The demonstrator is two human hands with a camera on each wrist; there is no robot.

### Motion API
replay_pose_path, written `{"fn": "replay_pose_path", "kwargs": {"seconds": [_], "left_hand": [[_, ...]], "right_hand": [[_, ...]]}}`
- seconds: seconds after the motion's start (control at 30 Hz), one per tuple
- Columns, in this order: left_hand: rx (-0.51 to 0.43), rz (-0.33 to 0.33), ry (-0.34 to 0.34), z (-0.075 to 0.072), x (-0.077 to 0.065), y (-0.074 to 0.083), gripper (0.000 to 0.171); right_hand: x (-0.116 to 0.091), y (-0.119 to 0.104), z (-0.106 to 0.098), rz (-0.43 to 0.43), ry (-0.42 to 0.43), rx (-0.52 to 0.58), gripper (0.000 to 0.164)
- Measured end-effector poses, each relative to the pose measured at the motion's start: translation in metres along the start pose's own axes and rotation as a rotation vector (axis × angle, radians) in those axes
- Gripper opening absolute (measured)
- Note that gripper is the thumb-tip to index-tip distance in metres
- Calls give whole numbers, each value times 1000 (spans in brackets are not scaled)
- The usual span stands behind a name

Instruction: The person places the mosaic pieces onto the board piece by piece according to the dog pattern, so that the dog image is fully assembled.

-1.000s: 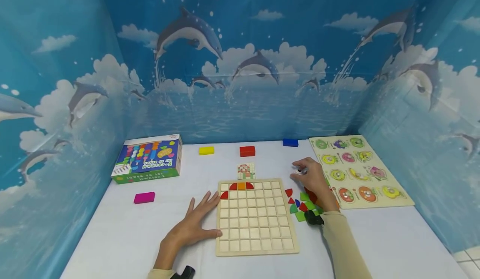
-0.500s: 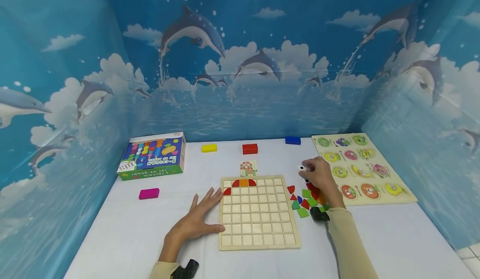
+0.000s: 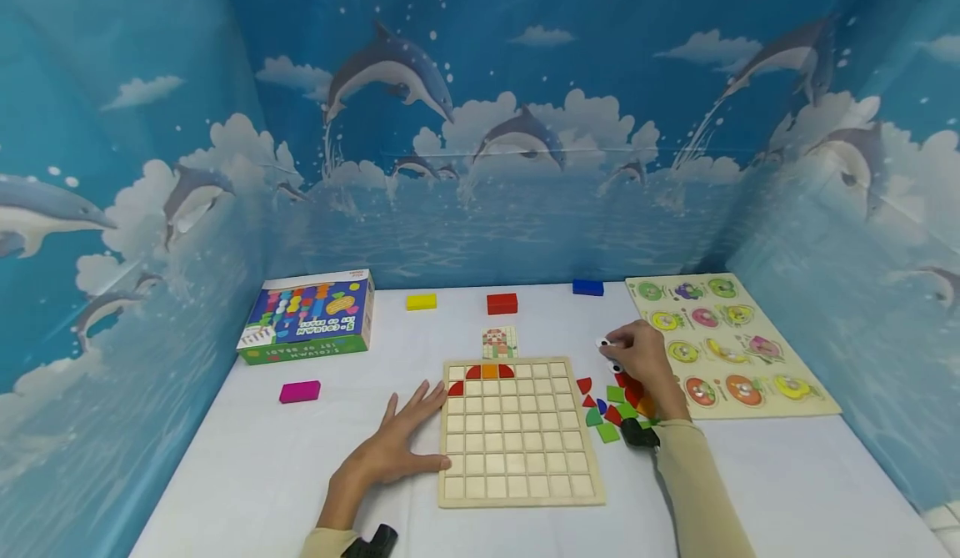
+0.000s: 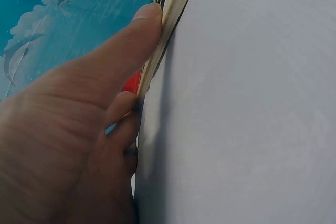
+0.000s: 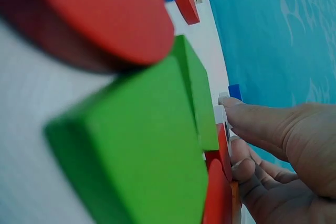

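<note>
A pale wooden grid board (image 3: 523, 485) lies in front of me, with red quarter-round tiles (image 3: 473, 372) and an orange square tile (image 3: 490, 371) in its top left cells. My left hand (image 3: 397, 449) rests at its left edge, fingers spread, thumb and fingertips touching the frame; the left wrist view shows the thumb (image 4: 142, 27) against the rim. At the right, my right hand (image 3: 641, 354) pinches a small white round piece with a black dot (image 3: 602, 343) between thumb and fingers. Another such white piece (image 3: 616, 367) lies just below the fingertips.
Loose red, green and blue tiles (image 3: 608, 433) lie right of the board. A pattern card (image 3: 499, 342) lies beyond it. Around stand a fruit puzzle board (image 3: 731, 354), a bead game box (image 3: 307, 316), and yellow (image 3: 422, 302), red (image 3: 502, 304), blue (image 3: 588, 288) and magenta (image 3: 300, 391) blocks.
My right hand has shifted slightly toward the loose tiles, and the white dotted pieces have come into view at its fingertips. The left hand stays at the board's edge. The head view has shifted slightly.
</note>
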State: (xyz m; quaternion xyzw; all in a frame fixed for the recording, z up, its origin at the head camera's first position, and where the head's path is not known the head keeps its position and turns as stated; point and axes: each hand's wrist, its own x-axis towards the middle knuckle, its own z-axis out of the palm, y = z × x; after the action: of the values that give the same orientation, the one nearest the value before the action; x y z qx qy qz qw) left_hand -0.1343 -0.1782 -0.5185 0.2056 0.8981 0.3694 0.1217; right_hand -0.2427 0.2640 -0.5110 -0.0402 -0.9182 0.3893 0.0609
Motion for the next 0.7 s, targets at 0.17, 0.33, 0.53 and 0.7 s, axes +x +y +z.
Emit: {"fn": "replay_pose_path", "kwargs": {"seconds": [0.17,0.33,0.53,0.7], "left_hand": [[2,3,12,1,-3,-1,104],[-10,-2,13,0,-3,0,104],[-7,-1,6,-3,-1,2,104],[-17,1,-1,-2,-2,2,104]], "right_hand": [[3,0,2,10,-17,2,23],[5,-4,1,26,-41,25,22],[6,-5,-5,45,-69,57,19],[4,-14,-5,1,-76,119,15]]}}
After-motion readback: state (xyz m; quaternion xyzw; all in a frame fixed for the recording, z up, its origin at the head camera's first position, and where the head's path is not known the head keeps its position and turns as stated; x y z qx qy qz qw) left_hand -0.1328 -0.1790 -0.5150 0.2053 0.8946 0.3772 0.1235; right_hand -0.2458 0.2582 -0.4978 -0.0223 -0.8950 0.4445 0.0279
